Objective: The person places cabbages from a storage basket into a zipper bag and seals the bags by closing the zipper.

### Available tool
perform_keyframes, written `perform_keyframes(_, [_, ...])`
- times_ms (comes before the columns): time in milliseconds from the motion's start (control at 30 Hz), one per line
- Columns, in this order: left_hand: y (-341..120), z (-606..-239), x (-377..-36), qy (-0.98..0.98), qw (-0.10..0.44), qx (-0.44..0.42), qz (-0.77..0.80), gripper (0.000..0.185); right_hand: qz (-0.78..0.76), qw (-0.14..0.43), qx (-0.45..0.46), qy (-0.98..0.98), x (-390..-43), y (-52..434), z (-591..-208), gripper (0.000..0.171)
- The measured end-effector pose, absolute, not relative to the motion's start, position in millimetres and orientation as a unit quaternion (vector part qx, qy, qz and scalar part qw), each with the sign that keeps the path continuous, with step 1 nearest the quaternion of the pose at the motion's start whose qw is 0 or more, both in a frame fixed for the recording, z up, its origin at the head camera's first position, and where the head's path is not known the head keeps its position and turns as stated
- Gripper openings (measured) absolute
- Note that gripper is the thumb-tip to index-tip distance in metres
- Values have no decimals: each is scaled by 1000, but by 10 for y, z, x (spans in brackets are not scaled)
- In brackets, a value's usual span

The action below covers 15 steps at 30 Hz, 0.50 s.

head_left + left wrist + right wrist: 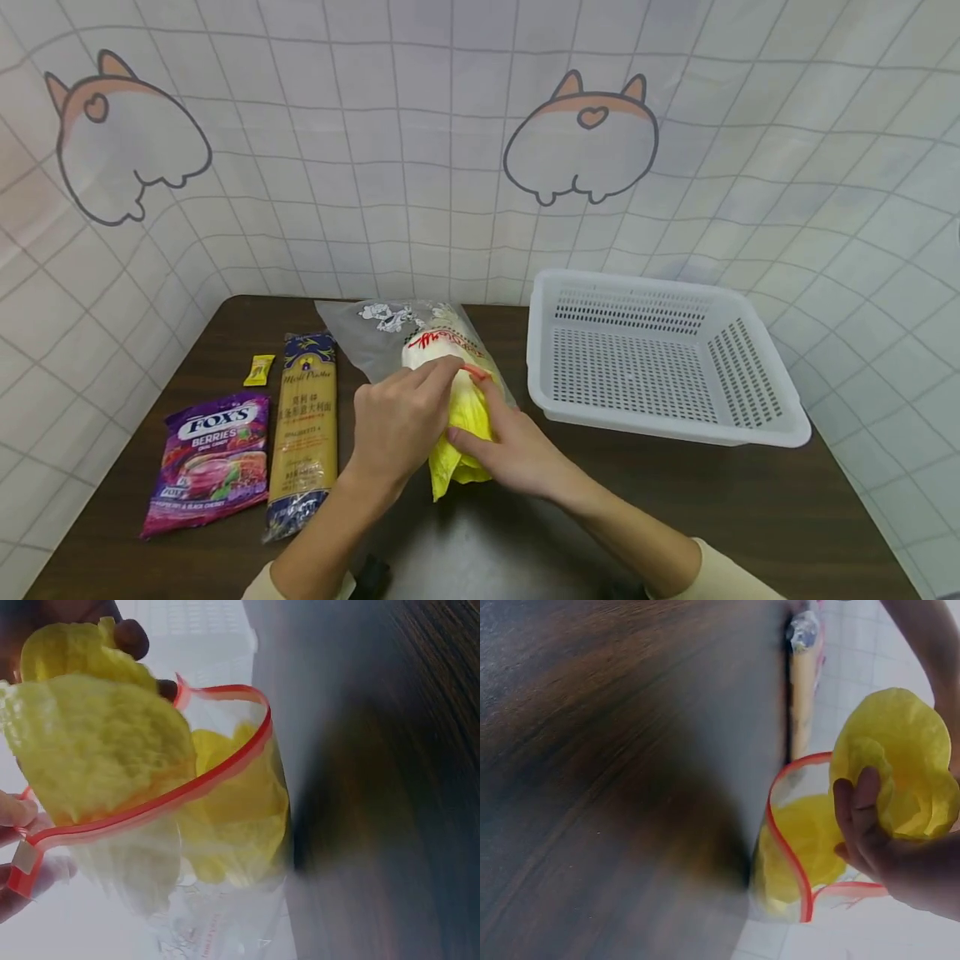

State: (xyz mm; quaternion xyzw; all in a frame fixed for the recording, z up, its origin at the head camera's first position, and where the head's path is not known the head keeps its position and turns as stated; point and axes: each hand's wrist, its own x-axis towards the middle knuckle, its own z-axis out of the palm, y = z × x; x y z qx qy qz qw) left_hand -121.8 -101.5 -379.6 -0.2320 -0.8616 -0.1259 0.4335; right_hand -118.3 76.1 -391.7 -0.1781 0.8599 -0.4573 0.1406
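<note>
A clear zip bag with a red rim lies on the dark table, its mouth toward me. A yellow leafy cabbage is partly inside it, and its leaves stick out of the mouth. My left hand pinches the red rim at the bag's left side; the fingertips show at the rim's end. My right hand grips the protruding leaves, its thumb pressed on them beside the rim.
A white perforated basket stands to the right of the bag. On the left lie a long pasta packet, a purple Fox's candy bag and a small yellow sachet. A tiled wall with cartoon prints backs the table.
</note>
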Motion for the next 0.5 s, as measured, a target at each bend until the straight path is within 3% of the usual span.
perform_keyframes(167, [-1039,-3795,-1244,-854,451,-227,-130,13,-400,67,-224,886,-1163,771,-3974,81])
perform_keyframes(500, [-1061,-3765,-1284,-850,460,-212,-144,9,-267,-144,-294,906,-1070,671,-4078,79])
